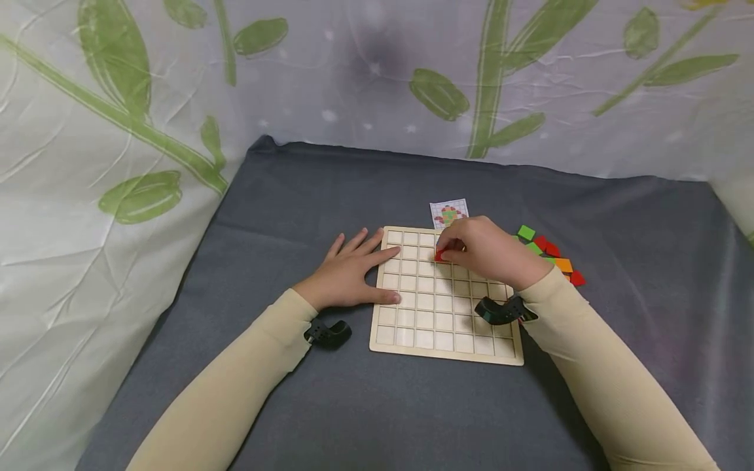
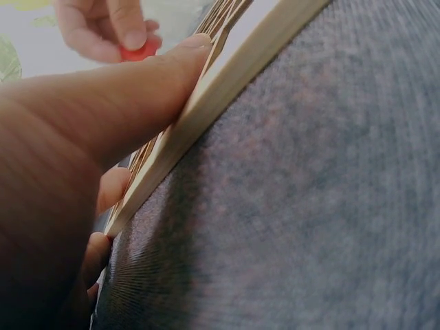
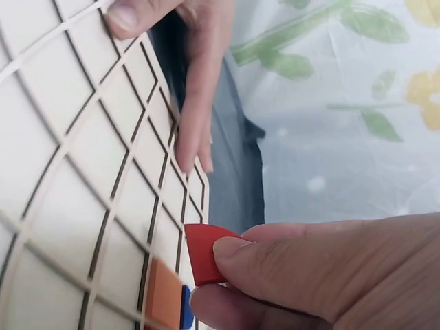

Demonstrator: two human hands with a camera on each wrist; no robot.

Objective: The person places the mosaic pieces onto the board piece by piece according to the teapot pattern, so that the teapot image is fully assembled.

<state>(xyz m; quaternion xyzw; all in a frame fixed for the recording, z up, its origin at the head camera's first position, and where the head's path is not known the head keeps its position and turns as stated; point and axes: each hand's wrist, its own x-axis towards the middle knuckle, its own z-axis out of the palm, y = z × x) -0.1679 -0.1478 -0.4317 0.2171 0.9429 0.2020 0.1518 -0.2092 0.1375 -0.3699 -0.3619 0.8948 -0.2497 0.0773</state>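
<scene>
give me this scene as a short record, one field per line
left hand: fingers spread, resting on the left edge of the grid board
right hand: pinches a red piece over the board
pattern card: just past the board's far edge
loose pieces: green, red and orange, right of the board
surface: dark grey cloth
backdrop: pale, green leaf print
</scene>
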